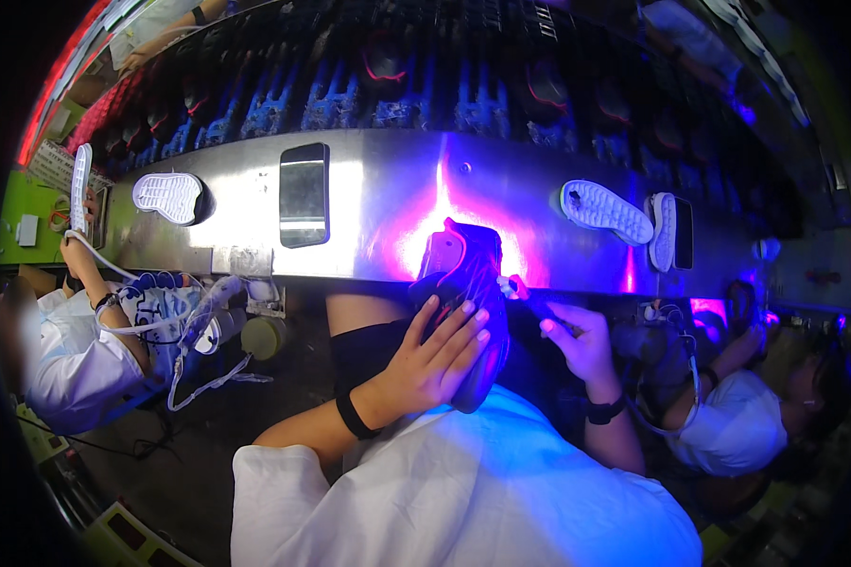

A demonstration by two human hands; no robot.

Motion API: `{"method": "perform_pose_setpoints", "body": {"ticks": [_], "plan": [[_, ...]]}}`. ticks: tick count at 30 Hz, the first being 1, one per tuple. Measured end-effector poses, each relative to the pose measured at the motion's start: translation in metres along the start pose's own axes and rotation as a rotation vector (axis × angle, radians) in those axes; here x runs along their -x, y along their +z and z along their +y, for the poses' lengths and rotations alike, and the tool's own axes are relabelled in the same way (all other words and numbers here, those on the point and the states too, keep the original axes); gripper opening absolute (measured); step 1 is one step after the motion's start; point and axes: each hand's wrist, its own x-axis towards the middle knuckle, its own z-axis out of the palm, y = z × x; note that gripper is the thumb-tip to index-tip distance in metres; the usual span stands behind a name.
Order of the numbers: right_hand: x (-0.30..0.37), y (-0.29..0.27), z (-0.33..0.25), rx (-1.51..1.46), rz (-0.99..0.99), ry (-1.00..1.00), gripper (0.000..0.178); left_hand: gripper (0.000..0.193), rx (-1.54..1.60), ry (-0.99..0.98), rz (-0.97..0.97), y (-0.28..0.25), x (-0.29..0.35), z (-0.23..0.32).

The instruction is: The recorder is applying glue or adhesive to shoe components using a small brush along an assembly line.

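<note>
A dark shoe upper stands over my lap at the table's front edge, bathed in violet and blue light. My left hand is pressed along its side, fingers laid across it and holding it. A small brush with a pale tip touches or nearly touches the other side of the upper. Its dark handle is pinched between the thumb and fingers of my right hand. Shadow hides how far the handle reaches into that hand.
On the metal table lie a phone, a white sole to its left, and two soles beside another phone at right. Dark shoe uppers stand on a conveyor behind. People sit close on both sides.
</note>
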Motion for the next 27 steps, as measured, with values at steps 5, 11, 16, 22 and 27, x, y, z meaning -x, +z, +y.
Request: {"method": "perform_pose_setpoints", "body": {"ticks": [5, 11, 16, 22, 27], "plan": [[-0.007, -0.001, -0.009, 0.176, 0.022, -0.003, 0.036, 0.04, -0.027, -0.005, 0.015, 0.001, -0.001, 0.001], [0.003, -0.011, -0.006, 0.087, -0.016, 0.058, 0.035, 0.04, -0.01, 0.021, -0.011, -0.002, -0.004, -0.001], [-0.016, 0.004, -0.009, 0.058, 0.046, 0.074, 0.035, 0.039, -0.035, 0.01, -0.008, -0.001, -0.001, 0.0], [0.022, -0.008, -0.022, -0.033, -0.063, 0.199, 0.035, 0.041, -0.008, -0.008, -0.012, -0.007, -0.009, 0.001], [0.042, -0.014, -0.029, 0.012, -0.057, 0.164, 0.035, 0.044, -0.039, 0.024, -0.042, -0.006, -0.015, 0.007]]}}
